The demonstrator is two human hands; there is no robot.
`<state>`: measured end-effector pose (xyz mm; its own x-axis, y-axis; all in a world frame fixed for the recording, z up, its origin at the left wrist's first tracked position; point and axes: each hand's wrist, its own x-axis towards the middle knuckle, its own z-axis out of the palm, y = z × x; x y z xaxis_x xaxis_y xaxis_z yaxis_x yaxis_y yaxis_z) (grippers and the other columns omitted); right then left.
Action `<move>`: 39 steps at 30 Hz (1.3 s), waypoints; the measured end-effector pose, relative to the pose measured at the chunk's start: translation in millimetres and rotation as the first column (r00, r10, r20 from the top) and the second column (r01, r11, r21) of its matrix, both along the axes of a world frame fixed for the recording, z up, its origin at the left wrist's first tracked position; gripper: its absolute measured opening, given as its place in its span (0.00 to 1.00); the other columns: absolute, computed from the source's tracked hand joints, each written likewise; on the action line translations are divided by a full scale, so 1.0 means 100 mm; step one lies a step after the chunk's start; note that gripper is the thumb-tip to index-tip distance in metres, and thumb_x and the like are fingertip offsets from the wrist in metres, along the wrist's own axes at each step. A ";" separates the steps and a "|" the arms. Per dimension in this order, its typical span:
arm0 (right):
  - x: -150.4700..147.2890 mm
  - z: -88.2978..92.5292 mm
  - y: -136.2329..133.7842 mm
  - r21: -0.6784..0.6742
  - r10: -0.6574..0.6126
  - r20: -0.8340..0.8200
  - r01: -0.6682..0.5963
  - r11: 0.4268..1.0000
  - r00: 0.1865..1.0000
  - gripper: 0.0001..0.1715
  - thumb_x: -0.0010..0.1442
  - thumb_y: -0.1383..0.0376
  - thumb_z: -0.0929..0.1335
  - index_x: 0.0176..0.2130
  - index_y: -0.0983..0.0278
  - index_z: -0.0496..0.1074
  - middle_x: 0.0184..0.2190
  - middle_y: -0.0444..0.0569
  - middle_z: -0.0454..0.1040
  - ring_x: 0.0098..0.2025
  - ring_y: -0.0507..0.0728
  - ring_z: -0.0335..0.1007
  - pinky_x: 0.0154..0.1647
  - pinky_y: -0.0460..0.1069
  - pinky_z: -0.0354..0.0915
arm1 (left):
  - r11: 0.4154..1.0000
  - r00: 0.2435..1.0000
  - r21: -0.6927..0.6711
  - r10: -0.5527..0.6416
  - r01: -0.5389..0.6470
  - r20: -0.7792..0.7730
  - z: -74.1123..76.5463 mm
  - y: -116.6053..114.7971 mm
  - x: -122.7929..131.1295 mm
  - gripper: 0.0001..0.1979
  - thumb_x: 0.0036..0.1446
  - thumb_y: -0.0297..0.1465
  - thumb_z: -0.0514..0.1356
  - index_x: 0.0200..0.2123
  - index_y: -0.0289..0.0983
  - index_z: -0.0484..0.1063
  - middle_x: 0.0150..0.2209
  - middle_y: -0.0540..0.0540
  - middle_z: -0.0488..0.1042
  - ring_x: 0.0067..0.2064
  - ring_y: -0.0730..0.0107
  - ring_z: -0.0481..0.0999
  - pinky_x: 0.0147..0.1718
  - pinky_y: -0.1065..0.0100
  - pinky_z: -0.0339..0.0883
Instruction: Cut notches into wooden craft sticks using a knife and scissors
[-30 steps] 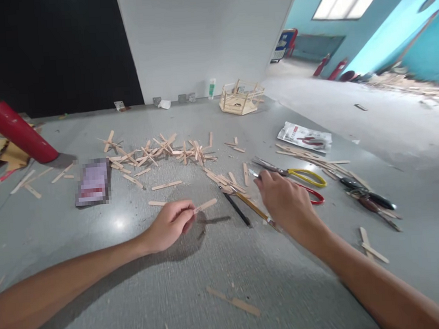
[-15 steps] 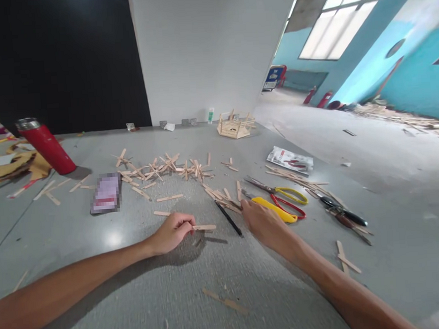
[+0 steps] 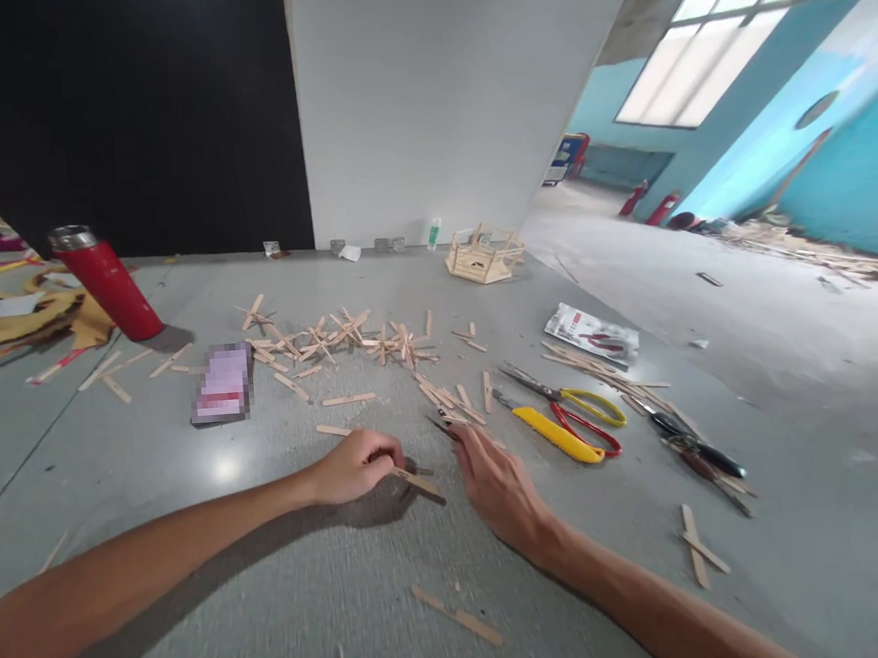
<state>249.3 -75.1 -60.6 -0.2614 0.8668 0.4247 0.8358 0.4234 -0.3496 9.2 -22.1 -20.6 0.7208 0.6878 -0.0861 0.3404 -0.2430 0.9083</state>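
My left hand point(image 3: 359, 465), left of centre, is closed in a pinch around a wooden craft stick point(image 3: 423, 484). That stick points right and down from the fingertips, and a second stick end shows beside it. My right hand point(image 3: 499, 480) is just right of it, low over the table, its fingers curled round a black pen point(image 3: 441, 425). Only one end of the pen shows past the fingertips; the rest is hidden beneath the hand. Loose craft sticks point(image 3: 455, 403) lie just beyond these fingers. Another stick point(image 3: 333, 431) lies behind the left hand.
Right of my right hand lie a yellow-handled cutter point(image 3: 563, 435), scissors point(image 3: 564, 394) and black-handled pliers point(image 3: 697, 443). A stick pile point(image 3: 341, 336) spreads farther back. A phone point(image 3: 222, 382) and red flask point(image 3: 111, 290) are left; a small stick-built frame point(image 3: 483, 258) stands at the back.
My right hand has moved left from beside the yellow cutter onto the pen, which lay uncovered before. The stick in my left hand has tilted downward. The view has shifted slightly.
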 end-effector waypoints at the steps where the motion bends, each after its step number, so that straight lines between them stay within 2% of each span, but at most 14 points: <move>1: 0.01 -0.02 0.02 0.022 0.004 -0.023 -0.004 1.000 1.000 0.20 0.73 0.68 0.55 0.57 0.63 0.68 0.45 0.59 0.80 0.46 0.62 0.80 0.45 0.56 0.75 | 1.000 1.000 0.002 -0.003 0.003 -0.010 -0.01 0.00 0.00 0.10 0.65 0.25 0.58 0.30 0.34 0.73 0.23 0.54 0.66 0.25 0.74 0.65 0.27 0.71 0.58; 3: 0.02 -0.02 0.05 0.055 0.026 -0.066 -0.023 0.998 0.997 0.24 0.73 0.69 0.55 0.64 0.63 0.63 0.51 0.61 0.78 0.53 0.63 0.78 0.52 0.59 0.75 | 1.000 0.999 0.006 -0.008 0.008 -0.032 -0.04 0.01 0.00 0.12 0.69 0.33 0.60 0.33 0.34 0.73 0.27 0.52 0.70 0.28 0.73 0.70 0.30 0.70 0.66; 6: 0.03 0.00 0.07 0.090 0.053 -0.131 -0.041 0.995 0.990 0.23 0.74 0.67 0.57 0.65 0.61 0.63 0.54 0.61 0.78 0.55 0.62 0.78 0.53 0.58 0.75 | 1.000 0.998 0.014 -0.004 0.005 -0.064 -0.08 0.01 0.00 0.13 0.70 0.38 0.61 0.42 0.33 0.75 0.37 0.48 0.76 0.35 0.69 0.77 0.36 0.64 0.75; 9: 0.04 0.02 0.10 0.110 0.065 -0.183 -0.045 0.993 0.981 0.18 0.73 0.66 0.59 0.59 0.63 0.68 0.49 0.60 0.80 0.50 0.62 0.80 0.51 0.56 0.75 | 1.000 0.996 0.020 0.002 0.000 -0.084 -0.10 0.01 0.01 0.13 0.70 0.38 0.61 0.47 0.33 0.75 0.43 0.45 0.77 0.40 0.65 0.79 0.40 0.61 0.77; 12: 0.03 0.05 0.14 0.096 0.067 -0.216 -0.047 0.994 0.974 0.15 0.72 0.67 0.59 0.53 0.64 0.70 0.39 0.55 0.81 0.39 0.59 0.81 0.43 0.52 0.76 | 1.000 0.996 0.025 0.009 -0.007 -0.092 -0.11 0.01 0.01 0.13 0.70 0.37 0.61 0.49 0.33 0.74 0.45 0.44 0.77 0.41 0.64 0.79 0.41 0.60 0.77; 15: 0.02 0.09 0.17 0.073 0.063 -0.237 -0.047 0.996 0.970 0.15 0.72 0.67 0.59 0.50 0.65 0.71 0.32 0.50 0.78 0.32 0.57 0.78 0.37 0.49 0.74 | 0.999 0.995 0.032 0.015 -0.012 -0.096 -0.11 0.01 0.01 0.13 0.70 0.37 0.61 0.48 0.33 0.74 0.43 0.45 0.77 0.40 0.65 0.79 0.39 0.61 0.77; 22: 0.02 0.10 0.18 0.046 0.031 -0.254 -0.020 0.999 0.967 0.15 0.70 0.65 0.60 0.52 0.64 0.71 0.36 0.53 0.81 0.36 0.59 0.79 0.40 0.51 0.74 | 0.999 0.995 0.048 0.000 0.005 -0.098 -0.12 0.00 0.00 0.12 0.70 0.37 0.61 0.44 0.33 0.75 0.40 0.46 0.77 0.37 0.68 0.79 0.37 0.64 0.76; 25: 0.02 0.07 0.18 0.044 -0.003 -0.254 0.015 0.999 0.967 0.14 0.71 0.64 0.60 0.48 0.62 0.72 0.40 0.55 0.82 0.40 0.60 0.80 0.43 0.52 0.74 | 0.998 0.995 0.050 -0.019 0.024 -0.096 -0.12 0.02 -0.01 0.12 0.70 0.38 0.61 0.42 0.33 0.75 0.38 0.47 0.77 0.35 0.69 0.78 0.35 0.65 0.76; 27: 0.02 0.05 0.17 0.051 -0.007 -0.242 0.019 0.999 0.970 0.14 0.72 0.64 0.59 0.46 0.62 0.72 0.39 0.55 0.82 0.40 0.60 0.80 0.42 0.52 0.74 | 0.998 0.995 0.052 -0.041 0.046 -0.090 -0.11 0.03 -0.01 0.13 0.70 0.38 0.61 0.40 0.33 0.75 0.35 0.49 0.76 0.33 0.70 0.77 0.35 0.65 0.75; 31: 0.00 0.04 0.13 0.065 0.005 -0.182 0.007 0.998 0.983 0.14 0.72 0.66 0.58 0.47 0.62 0.71 0.37 0.53 0.82 0.36 0.59 0.80 0.39 0.50 0.74 | 0.994 0.993 0.044 -0.094 0.097 -0.072 -0.06 0.05 -0.01 0.12 0.69 0.37 0.61 0.36 0.34 0.74 0.27 0.53 0.72 0.27 0.73 0.71 0.30 0.70 0.68; 35: -0.01 0.05 0.12 0.069 0.033 -0.104 -0.026 0.997 0.994 0.15 0.72 0.66 0.58 0.42 0.61 0.72 0.33 0.51 0.81 0.31 0.58 0.79 0.33 0.49 0.72 | 0.989 0.986 -0.012 -0.150 0.149 -0.071 0.00 0.06 -0.03 0.11 0.68 0.35 0.56 0.38 0.35 0.74 0.19 0.56 0.65 0.20 0.74 0.64 0.23 0.73 0.58; 37: -0.01 0.04 0.12 0.078 0.049 -0.062 -0.045 0.996 0.997 0.16 0.73 0.67 0.57 0.43 0.61 0.72 0.33 0.51 0.80 0.32 0.58 0.79 0.34 0.50 0.72 | 0.983 0.981 -0.046 -0.179 0.176 -0.075 0.02 0.08 -0.04 0.12 0.69 0.37 0.55 0.38 0.35 0.73 0.17 0.56 0.64 0.19 0.74 0.63 0.22 0.73 0.56; 39: -0.01 0.03 0.11 0.095 0.068 -0.012 -0.067 0.993 0.998 0.17 0.74 0.67 0.55 0.49 0.62 0.71 0.38 0.54 0.81 0.37 0.59 0.80 0.37 0.51 0.72 | 0.979 0.977 -0.075 -0.198 0.191 -0.084 0.01 0.10 -0.04 0.14 0.69 0.39 0.55 0.37 0.36 0.72 0.17 0.55 0.65 0.18 0.75 0.64 0.21 0.73 0.56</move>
<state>248.7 -63.9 -58.0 -0.3107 0.8033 0.5082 0.7989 0.5104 -0.3183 5.0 -12.2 -19.2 0.8273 0.5258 -0.1980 0.3744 -0.2532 0.8920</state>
